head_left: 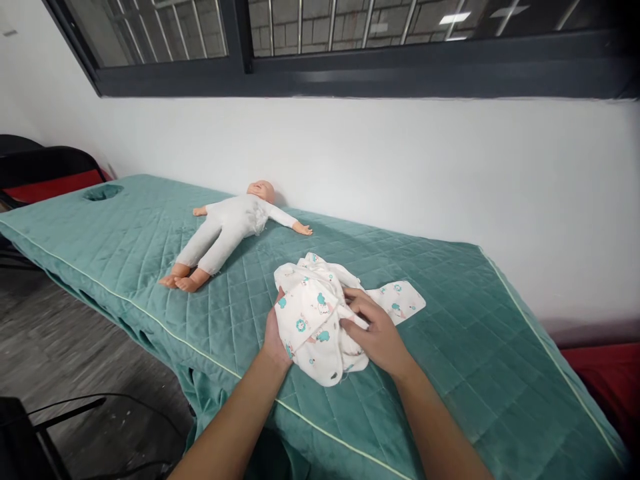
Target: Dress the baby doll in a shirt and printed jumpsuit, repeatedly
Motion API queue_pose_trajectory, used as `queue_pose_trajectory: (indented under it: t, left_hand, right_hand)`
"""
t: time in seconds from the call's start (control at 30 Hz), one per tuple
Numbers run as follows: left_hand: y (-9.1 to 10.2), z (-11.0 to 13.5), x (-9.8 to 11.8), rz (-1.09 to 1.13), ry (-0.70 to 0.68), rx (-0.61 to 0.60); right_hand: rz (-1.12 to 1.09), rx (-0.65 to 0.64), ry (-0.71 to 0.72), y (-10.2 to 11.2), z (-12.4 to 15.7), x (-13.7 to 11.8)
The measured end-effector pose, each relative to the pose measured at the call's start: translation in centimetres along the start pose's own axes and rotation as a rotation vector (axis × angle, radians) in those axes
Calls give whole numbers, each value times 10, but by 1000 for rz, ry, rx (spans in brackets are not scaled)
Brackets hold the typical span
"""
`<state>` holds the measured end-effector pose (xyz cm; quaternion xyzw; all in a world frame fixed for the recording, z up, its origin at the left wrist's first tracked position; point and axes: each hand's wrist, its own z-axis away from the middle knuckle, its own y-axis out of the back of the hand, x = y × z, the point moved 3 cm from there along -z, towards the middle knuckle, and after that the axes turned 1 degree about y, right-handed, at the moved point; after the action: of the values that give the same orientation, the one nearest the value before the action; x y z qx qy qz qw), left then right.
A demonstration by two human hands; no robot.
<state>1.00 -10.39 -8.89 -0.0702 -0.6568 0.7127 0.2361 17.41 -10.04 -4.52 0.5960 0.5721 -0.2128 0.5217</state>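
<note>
A bunched white baby garment (315, 320) with teal and pink animal prints lies on the green quilted cover, between my two hands. My left hand (278, 330) cups its left side, with the fingers mostly hidden under the cloth. On the other side, my right hand (373, 327) pinches a fold between thumb and fingers. One flat strip of the garment, perhaps a sleeve, stretches out to the right past my right hand. Beyond, a baby doll (230, 223) in a white cloth body lies on its back, arms spread, touched by neither hand.
The green quilted cover (480, 347) drapes over a long bed with a face hole (103, 193) at its far left end. A white wall (400, 160) and a dark window frame (350, 81) run behind. Black and red chairs (55, 177) stand at the left.
</note>
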Motion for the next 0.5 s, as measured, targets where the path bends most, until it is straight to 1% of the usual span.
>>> queue_pose_trajectory:
  t: [0.1, 0.23, 0.3, 0.4, 0.5]
  left_hand:
    - [1, 2, 0, 12, 29, -2]
    - [7, 1, 2, -5, 3, -33]
    - [10, 1, 3, -6, 4, -42]
    - [9, 2, 3, 7, 14, -6]
    - [5, 5, 3, 0, 7, 17]
  right_hand:
    - [-209, 174, -95, 10, 3, 8]
    - [-577, 457, -292, 27, 9, 17]
    - [-717, 571, -334, 35, 13, 18]
    - [-796, 686, -325, 46, 21, 18]
    - [-741, 769, -378, 63, 39, 19]
